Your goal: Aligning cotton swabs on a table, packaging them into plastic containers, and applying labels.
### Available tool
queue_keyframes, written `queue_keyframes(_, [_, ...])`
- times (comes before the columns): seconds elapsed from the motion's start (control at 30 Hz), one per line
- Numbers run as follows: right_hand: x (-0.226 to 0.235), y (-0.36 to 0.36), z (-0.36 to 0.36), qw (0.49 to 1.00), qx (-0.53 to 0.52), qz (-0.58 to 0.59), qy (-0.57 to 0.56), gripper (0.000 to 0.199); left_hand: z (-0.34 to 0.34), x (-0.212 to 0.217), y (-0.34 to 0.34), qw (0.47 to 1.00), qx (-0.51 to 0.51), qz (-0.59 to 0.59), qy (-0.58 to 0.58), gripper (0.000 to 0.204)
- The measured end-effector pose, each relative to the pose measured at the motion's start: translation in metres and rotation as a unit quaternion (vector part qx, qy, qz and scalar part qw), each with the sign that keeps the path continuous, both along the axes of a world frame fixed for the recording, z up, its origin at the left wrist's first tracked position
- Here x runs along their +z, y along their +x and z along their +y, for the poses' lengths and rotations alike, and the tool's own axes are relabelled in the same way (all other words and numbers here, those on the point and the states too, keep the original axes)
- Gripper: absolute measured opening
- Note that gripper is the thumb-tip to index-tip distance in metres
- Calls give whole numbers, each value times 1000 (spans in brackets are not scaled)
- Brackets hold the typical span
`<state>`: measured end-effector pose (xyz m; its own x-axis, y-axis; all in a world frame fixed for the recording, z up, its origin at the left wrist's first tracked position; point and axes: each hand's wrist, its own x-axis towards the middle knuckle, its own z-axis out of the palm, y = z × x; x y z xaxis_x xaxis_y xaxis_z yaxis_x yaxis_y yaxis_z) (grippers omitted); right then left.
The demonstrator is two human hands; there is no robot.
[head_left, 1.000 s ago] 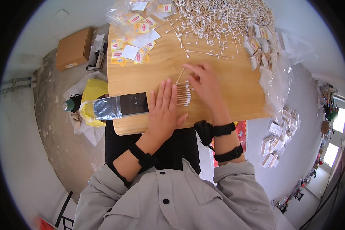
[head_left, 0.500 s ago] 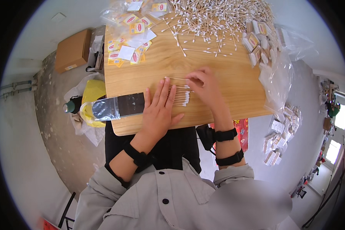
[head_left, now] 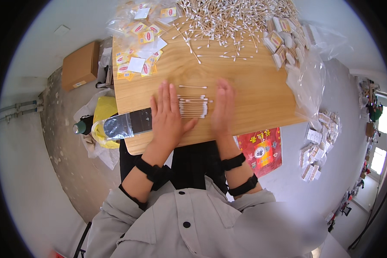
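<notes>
A row of cotton swabs (head_left: 192, 110) lies side by side on the wooden table (head_left: 253, 90), between my two hands. One lone swab (head_left: 192, 87) rests apart, just beyond the row. At the row's left ends is my left hand (head_left: 166, 118), flat with fingers stretched out and holding nothing. My right hand (head_left: 223, 109) stands on edge to the right of the row, slightly apart from the white tips; it is blurred, with fingers extended and nothing visible in it. One swab in the row sticks out to the right.
A large heap of loose swabs (head_left: 228, 19) covers the far side. Packed swab bundles (head_left: 277, 41) and clear plastic bags (head_left: 307, 86) sit at the right. Yellow-and-white cards (head_left: 146, 38) lie far left. A dark flat strip in clear plastic (head_left: 140, 122) extends past the left edge.
My right hand has let go of the lone swab, moved back toward me and straightened its fingers beside the row. My left hand has slid slightly left, and the view has shifted a little.
</notes>
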<state>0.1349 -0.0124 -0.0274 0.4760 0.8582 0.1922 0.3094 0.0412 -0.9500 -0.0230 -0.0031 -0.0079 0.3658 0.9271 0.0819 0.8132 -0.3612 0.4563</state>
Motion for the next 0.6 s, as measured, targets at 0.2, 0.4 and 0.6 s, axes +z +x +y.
queue_keyframes(0.2, [2, -30, 14, 988, 34, 144, 35, 43, -3, -3, 8, 997, -51, -34, 41, 114])
queue_keyframes(0.4, [0, -20, 11, 948, -22, 310, 73, 42, 18, 5, -12, 999, -40, -5, 28, 122])
queue_keyframes(0.6, [8, -13, 12, 986, 40, 157, -23, 36, 3, 15, -17, 999, -34, -17, -2, 123])
